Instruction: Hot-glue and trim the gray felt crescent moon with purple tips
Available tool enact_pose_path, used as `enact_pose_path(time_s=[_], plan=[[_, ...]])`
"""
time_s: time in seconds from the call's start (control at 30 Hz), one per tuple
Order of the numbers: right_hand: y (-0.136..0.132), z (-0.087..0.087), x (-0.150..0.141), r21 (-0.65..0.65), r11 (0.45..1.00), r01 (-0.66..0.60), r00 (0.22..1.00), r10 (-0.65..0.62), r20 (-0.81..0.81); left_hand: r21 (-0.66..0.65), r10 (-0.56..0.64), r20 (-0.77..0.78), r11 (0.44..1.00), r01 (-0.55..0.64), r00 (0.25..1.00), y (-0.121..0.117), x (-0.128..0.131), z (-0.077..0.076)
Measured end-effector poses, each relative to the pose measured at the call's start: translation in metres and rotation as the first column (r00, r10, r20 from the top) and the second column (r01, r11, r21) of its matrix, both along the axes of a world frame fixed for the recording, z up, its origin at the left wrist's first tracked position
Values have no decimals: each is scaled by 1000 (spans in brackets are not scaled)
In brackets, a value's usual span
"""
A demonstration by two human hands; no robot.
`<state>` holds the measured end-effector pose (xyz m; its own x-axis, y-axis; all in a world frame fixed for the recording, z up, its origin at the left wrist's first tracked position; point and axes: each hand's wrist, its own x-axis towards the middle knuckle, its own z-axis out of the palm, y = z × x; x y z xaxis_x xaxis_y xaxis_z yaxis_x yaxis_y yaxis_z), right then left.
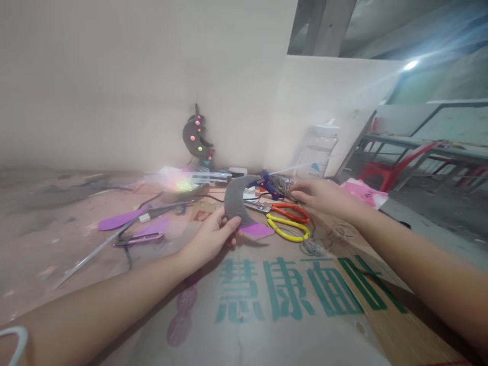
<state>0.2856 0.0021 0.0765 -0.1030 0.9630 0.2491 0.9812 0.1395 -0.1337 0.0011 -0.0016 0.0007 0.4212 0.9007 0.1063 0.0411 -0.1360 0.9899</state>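
Note:
My left hand (217,229) is closed on a grey felt crescent moon (235,201), thumb on its lower front. Its tips point right. My right hand (320,195) reaches in from the right with fingers stretched out, beside a tangle of thin grey cord (281,184); whether the fingertips touch the cord I cannot tell. A blue glue gun (271,187) with a clear stick lies just left of that cord. Scissors (290,213) with one red and one yellow handle lie between my hands. A purple felt piece (257,230) shows under the moon.
A dark crescent ornament with coloured dots (196,137) is against the wall (133,101). A clear water bottle (321,150) stands behind my right hand, a pink packet (366,193) beside it. Purple pieces (120,219) and a purple-handled cutter (141,239) lie left on the cardboard (267,335).

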Motion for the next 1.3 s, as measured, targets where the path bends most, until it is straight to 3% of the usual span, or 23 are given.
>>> enact_pose_path(time_s=[0.23,0.43,0.63,0.77,1.07,1.3], plan=[[45,-28,1,-32,998,-47,945,34,-326,66,-2,-37,998,4,999,0,0,-2],[90,-37,-26,-70,995,-67,936,39,-349,62,-15,-58,998,18,998,1,1,-5],[109,-57,-44,-64,998,12,928,-35,-371,65,-57,2,996,57,998,3,1,-9],[109,-57,-42,-12,998,69,913,-68,-403,65,-56,1,996,55,998,3,1,-11],[93,-41,-41,-6,999,38,808,-34,-589,55,-46,59,998,43,997,4,1,-9],[47,-27,-38,58,990,126,718,-51,-694,129,143,84,980,-153,986,5,-3,-3]])
